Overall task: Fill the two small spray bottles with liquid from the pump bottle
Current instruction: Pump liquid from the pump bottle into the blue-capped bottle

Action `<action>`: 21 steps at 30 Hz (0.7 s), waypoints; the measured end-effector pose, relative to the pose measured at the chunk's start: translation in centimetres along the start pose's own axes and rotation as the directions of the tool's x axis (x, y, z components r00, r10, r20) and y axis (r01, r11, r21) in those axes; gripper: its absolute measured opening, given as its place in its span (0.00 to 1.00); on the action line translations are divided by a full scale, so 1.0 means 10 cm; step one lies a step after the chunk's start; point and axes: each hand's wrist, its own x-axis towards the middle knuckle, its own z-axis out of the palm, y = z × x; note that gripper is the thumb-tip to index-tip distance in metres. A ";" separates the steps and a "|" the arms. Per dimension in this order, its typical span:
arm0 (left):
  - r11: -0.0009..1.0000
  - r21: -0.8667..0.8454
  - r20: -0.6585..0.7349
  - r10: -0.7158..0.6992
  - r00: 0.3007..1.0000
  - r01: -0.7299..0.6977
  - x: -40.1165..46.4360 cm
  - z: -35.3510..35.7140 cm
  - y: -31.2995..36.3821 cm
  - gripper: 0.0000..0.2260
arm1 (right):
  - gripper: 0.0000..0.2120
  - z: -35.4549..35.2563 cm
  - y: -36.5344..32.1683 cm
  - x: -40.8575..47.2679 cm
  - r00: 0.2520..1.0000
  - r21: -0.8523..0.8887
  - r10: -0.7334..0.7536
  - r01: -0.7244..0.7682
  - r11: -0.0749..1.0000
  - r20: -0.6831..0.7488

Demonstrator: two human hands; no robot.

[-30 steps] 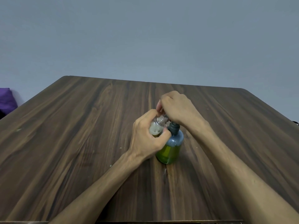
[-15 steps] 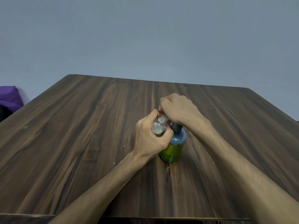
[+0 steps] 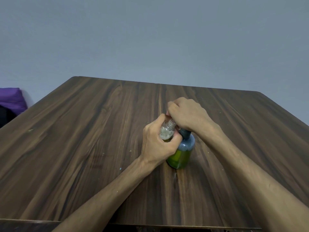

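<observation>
A pump bottle (image 3: 183, 152) with a dark collar and green liquid in its lower half stands upright near the middle of the table. My right hand (image 3: 187, 114) is curled over its top, and the pump head is hidden beneath it. Just left of the bottle's neck, my left hand (image 3: 157, 144) grips a small clear spray bottle (image 3: 166, 132), tilted so its threaded neck sits under my right hand's fingers. Foamy pale liquid shows inside it. A second small spray bottle is not in view.
The dark wooden table (image 3: 83, 148) runs to a grey wall, with its front edge at the bottom of the view. A purple object (image 3: 11, 101) lies beyond the table's left edge. Small light specks dot the surface near the bottles.
Both hands keep the same hold on the two bottles. The camera has shifted slightly, so the bottles sit a bit further right in view.
</observation>
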 end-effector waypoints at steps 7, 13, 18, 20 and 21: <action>1.000 0.024 -0.023 0.002 1.000 -0.001 0.00 0.00 0.03 0.09 | 0.18 0.02 0.02 0.03 1.000 -0.029 -0.010 0.011 1.000 0.027; 0.998 0.055 -0.007 0.011 1.000 -0.010 0.01 -0.02 0.05 0.09 | 0.20 0.02 0.01 0.06 0.999 -0.003 -0.025 0.025 1.000 0.031; 0.997 0.072 0.020 0.037 0.999 -0.038 0.03 -0.04 0.04 0.09 | 0.22 -0.01 0.02 0.09 0.998 -0.010 -0.033 0.033 0.999 0.050; 0.996 0.081 0.021 0.041 0.999 -0.042 0.04 -0.04 0.04 0.09 | 0.24 0.01 0.01 0.08 0.997 0.007 -0.028 0.028 1.000 0.077; 0.996 0.084 0.020 0.033 0.999 -0.035 0.04 -0.04 0.04 0.10 | 0.24 0.03 0.01 0.07 0.996 0.002 -0.018 0.018 1.000 0.089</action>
